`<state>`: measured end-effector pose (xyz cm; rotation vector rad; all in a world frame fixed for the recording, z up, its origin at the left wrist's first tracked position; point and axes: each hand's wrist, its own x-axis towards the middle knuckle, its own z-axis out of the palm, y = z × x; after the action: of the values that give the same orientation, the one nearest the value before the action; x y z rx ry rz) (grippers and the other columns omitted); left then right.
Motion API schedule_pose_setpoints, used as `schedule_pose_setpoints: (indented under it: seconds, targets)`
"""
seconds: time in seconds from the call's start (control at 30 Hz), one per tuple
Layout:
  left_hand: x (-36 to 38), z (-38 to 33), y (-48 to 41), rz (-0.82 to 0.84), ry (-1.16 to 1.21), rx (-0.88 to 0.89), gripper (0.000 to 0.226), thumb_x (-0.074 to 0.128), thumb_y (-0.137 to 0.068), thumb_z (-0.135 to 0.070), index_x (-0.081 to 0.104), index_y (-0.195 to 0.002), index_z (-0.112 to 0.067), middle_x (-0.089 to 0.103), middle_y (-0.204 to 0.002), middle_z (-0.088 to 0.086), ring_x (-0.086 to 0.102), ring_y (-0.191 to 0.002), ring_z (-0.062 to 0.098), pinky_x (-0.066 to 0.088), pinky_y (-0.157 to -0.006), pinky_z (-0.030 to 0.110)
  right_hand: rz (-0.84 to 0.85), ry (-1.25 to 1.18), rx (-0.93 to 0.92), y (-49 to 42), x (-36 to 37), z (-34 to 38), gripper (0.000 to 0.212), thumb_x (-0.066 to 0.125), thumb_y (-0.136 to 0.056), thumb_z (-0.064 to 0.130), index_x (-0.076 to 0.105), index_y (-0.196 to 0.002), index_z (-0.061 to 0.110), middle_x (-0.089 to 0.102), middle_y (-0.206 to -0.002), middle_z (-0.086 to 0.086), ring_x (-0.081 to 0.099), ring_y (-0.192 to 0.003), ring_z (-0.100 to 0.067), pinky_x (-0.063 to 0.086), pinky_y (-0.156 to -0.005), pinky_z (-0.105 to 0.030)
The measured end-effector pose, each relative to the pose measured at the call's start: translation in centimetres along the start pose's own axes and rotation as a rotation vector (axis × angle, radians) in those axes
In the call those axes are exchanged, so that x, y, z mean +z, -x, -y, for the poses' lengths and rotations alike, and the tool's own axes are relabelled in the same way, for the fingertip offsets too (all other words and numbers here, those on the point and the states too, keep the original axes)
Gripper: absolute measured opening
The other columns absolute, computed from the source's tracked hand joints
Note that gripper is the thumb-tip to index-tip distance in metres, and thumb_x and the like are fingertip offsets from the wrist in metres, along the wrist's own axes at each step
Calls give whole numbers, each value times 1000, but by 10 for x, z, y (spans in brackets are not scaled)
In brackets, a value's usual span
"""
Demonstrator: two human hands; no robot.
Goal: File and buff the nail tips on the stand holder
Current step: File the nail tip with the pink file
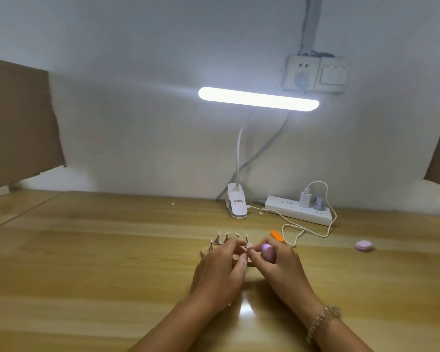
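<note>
Stand holder: I found the wooden stand holder (205,251) on the table (112,250), just ahead of both hands and partly covered by them.
Nail tips: several nail tips (227,234) stood on its clips. I could not count them.
Right hand: the right hand (277,266) gripped a pink buffer block (268,252), long axis pointing away from me.
Left hand: the left hand (219,270) pinched the stand holder between thumb and fingers.
Key relation: the tip I judged in work lay just left of the buffer block's far end, between both hands' fingertips.
Spares: an orange file (277,235) lay just behind the right hand, and a second pink block (363,245) well apart to the right.

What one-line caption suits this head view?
Right hand holds a purple buffer by a nail tip; left hand holds the stand holder.
</note>
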<state>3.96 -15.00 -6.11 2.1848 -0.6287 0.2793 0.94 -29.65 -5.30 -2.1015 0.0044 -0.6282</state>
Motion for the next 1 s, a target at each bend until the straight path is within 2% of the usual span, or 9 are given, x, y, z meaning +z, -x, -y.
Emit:
schedule_pose_setpoints:
  seconds: [0.1,0.17,0.33,0.5,0.63,0.7,0.8,0.9,1.0]
  targets:
    - [-2,4,-2,37,180,-23,26,58,-97,-14,68,-119,-23,73,-110,-12,68,-100,4,52,-91,31,70,-76,45,1,0,3,8,73,-85,16,70,-78,15,72,-75,-8,67,-82,-31,52,-76,-41]
    - [-4,6,-3,47,290,-46,23,60,-97,-11,70,-115,-21,74,-107,-9,69,-101,3,53,-90,27,94,-91,73,1,-1,4,6,73,-86,18,73,-80,17,74,-78,-3,70,-84,-25,54,-81,-41]
    - [-4,6,-4,56,470,-134,22,61,-96,-10,73,-107,-25,78,-93,-2,69,-73,3,47,-54,13,100,-51,95,0,0,3,7,74,-85,27,68,-84,21,72,-79,2,67,-80,-13,51,-74,-29]
    - [-6,8,-7,80,471,-75,22,65,-93,-10,74,-91,-30,76,-94,-11,68,-84,-1,48,-72,17,117,-18,157,1,-3,3,30,73,-86,31,51,-95,13,65,-89,-7,57,-77,-14,46,-71,-28]
    - [-6,13,-8,179,461,-46,12,67,-93,-10,75,-98,-18,75,-99,-6,69,-93,6,53,-84,23,137,56,121,7,-7,0,40,73,-86,30,44,-104,10,58,-87,0,52,-71,-8,41,-63,-17]
    - [-10,16,-8,254,447,-27,14,65,-94,-9,71,-98,-21,72,-98,-7,66,-87,2,50,-79,18,137,66,105,10,-8,2,43,75,-85,30,41,-104,10,54,-78,4,48,-63,-1,38,-58,-13]
    - [-15,17,-9,328,410,-14,19,62,-93,-5,67,-100,-23,72,-105,-4,66,-85,11,47,-73,19,156,15,154,12,-11,6,44,77,-82,31,40,-101,15,56,-75,3,52,-65,-3,42,-65,-19]
    - [-11,17,-7,297,337,26,18,63,-93,-7,68,-97,-24,71,-99,-6,53,-63,-4,41,-64,14,193,25,166,15,-12,9,44,75,-84,32,38,-101,15,56,-79,-1,53,-69,-8,44,-67,-24]
    - [-6,16,-6,219,293,32,17,66,-92,-10,68,-91,-26,71,-91,-12,53,-58,-10,39,-62,13,220,-63,227,16,-13,12,37,62,-93,34,35,-106,12,53,-88,-2,51,-74,-9,44,-70,-28]
